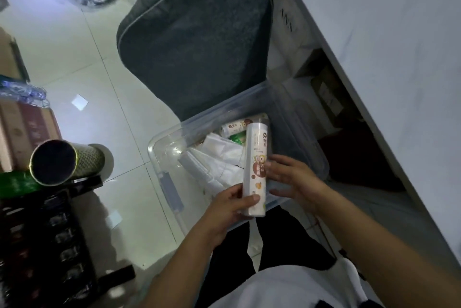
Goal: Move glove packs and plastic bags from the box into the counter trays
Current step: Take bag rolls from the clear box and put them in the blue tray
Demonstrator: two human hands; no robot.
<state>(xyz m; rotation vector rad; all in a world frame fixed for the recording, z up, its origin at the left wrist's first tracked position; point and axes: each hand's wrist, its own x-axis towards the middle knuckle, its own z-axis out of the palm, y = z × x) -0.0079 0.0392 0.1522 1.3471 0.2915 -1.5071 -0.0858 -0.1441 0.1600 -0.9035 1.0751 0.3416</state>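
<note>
- left hand (230,208) is wrapped around the bottom end of a long white roll pack (255,165), thumb on its front, holding it up over the clear plastic box (169,183)
- right hand (294,180) sits just right of the pack, fingers spread loose, gripping nothing
- beyond the hands, down in the box: white plastic bags (224,155) and a smaller roll (235,128)
- grey chair cushion (197,45) past the box, white counter (386,33) off right

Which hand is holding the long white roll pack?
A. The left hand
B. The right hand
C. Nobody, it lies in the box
A: the left hand grips the bottom end of the long white roll pack, which is raised over the clear box, while the right hand is open beside it.
</note>
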